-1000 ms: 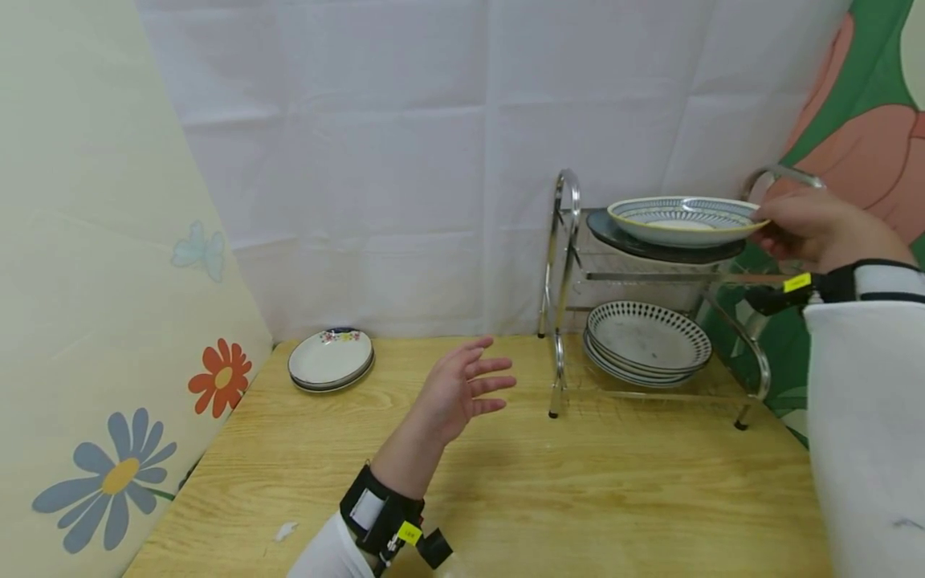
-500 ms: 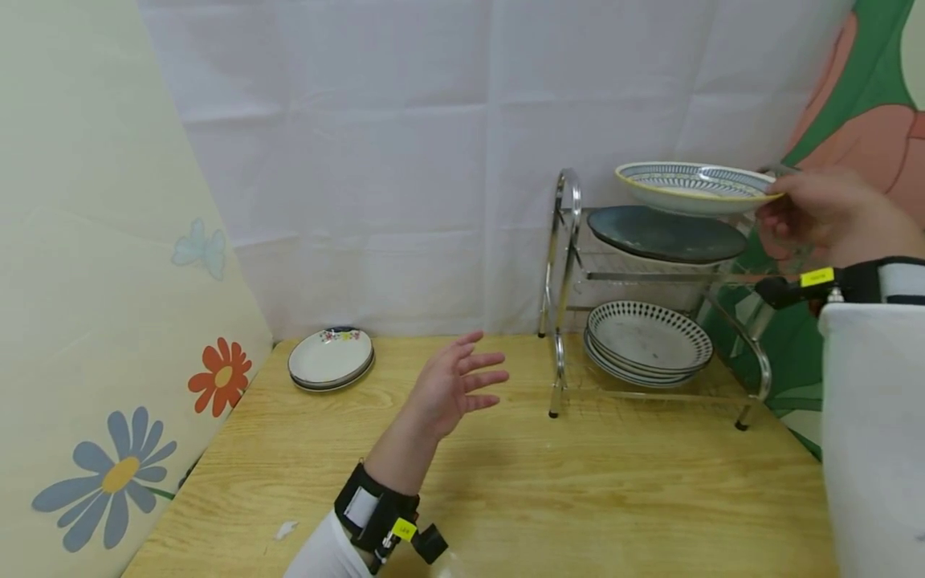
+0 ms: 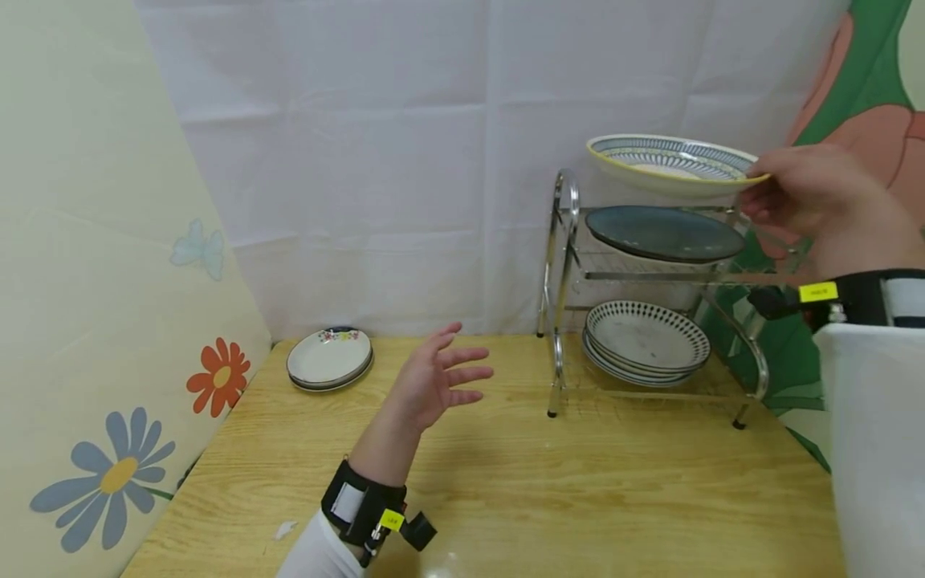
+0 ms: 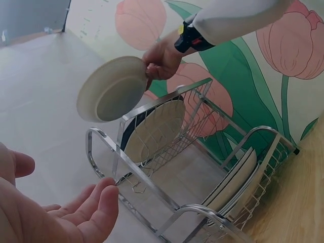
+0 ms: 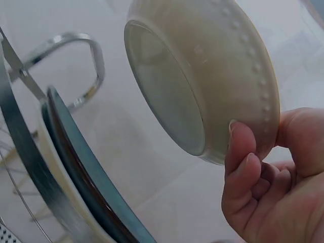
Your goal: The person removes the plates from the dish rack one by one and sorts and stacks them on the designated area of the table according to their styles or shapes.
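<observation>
My right hand (image 3: 809,189) pinches the right rim of a deep plate (image 3: 672,164) with a yellow edge and a blue pattern inside. The plate hangs in the air above the rack's upper tier, apart from the dark blue-green plate (image 3: 665,234) lying there. In the right wrist view the pale underside of the deep plate (image 5: 217,66) shows, thumb on one side and fingertips beneath. My left hand (image 3: 433,381) hovers over the table with its fingers spread, holding nothing. In the left wrist view, the left hand (image 4: 55,212) has its palm turned up, near the rack.
A two-tier chrome dish rack (image 3: 567,281) stands at the back right. On its lower tier is a stack of white plates (image 3: 646,341) with dark-patterned rims. Small floral plates (image 3: 328,357) are stacked at the back left of the wooden table (image 3: 578,490). A white scrap (image 3: 285,530) lies front left.
My right hand has lifted the deep plate off the dark plate, up and then slightly left. The left hand has drifted a little to the left.
</observation>
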### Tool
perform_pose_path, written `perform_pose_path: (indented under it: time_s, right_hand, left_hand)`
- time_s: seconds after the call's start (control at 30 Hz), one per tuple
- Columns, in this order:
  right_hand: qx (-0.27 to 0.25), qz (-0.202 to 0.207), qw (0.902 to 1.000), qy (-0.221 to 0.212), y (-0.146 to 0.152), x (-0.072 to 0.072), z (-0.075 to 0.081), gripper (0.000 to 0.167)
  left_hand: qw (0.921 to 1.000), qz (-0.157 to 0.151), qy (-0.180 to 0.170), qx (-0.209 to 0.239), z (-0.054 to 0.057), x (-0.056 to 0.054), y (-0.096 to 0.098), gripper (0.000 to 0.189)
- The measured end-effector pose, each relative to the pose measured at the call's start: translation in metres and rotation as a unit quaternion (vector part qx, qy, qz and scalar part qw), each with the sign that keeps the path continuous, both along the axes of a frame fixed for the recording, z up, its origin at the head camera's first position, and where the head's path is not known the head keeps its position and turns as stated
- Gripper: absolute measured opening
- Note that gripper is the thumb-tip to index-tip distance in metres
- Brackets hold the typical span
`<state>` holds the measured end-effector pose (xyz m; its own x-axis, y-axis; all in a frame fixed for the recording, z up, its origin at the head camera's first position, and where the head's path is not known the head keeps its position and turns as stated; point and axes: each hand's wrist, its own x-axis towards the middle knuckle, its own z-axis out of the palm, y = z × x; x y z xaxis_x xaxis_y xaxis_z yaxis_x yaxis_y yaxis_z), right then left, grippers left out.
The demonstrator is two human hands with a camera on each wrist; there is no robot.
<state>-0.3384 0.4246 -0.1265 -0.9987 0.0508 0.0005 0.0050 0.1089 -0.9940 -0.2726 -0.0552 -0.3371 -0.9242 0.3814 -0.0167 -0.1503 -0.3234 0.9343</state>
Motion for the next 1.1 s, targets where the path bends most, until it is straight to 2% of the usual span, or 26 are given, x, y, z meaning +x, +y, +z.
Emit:
perform_pose_path:
  time_s: [0.17, 0.27, 0.4, 0.5, 0.67, 0.83, 0.9, 1.1]
  right_hand:
    - [-0.051, 0.041, 0.9974, 0.028, -0.03, 0.007, -0.007, 0.021]
    - [-0.067, 0.082, 0.9931, 0.051, -0.05, 0.012, -0.016, 0.017]
    - [-0.036, 0.117, 0.9894, 0.078, -0.076, 0.021, -0.027, 0.02]
    - [-0.016, 0.129, 0.9873, 0.092, -0.097, 0.029, -0.036, 0.021]
    - [-0.019, 0.173, 0.9802, 0.095, -0.128, 0.042, -0.053, 0.025]
    - [-0.031, 0.214, 0.9713, 0.099, -0.155, 0.054, -0.076, 0.052]
    - [-0.029, 0.226, 0.968, 0.104, -0.165, 0.058, -0.087, 0.057]
    - [-0.006, 0.249, 0.9618, 0.113, -0.186, 0.064, -0.118, 0.056]
  left_hand:
    - [0.9999, -0.006, -0.009, 0.013, 0.003, -0.002, -0.009, 0.055]
    - [0.9999, -0.005, -0.006, 0.014, 0.007, -0.002, -0.015, 0.054]
    - [0.9994, -0.019, 0.001, 0.031, 0.011, 0.0, -0.025, 0.055]
    - [0.9986, -0.029, 0.008, 0.044, 0.015, 0.002, -0.032, 0.055]
    - [0.9988, -0.006, 0.032, 0.037, 0.021, 0.007, -0.041, 0.054]
    - [0.9977, 0.035, 0.057, 0.005, 0.031, 0.015, -0.044, 0.055]
    - [0.9968, 0.046, 0.065, -0.005, 0.034, 0.017, -0.046, 0.055]
    - [0.9939, 0.037, 0.101, -0.022, 0.037, 0.019, -0.054, 0.061]
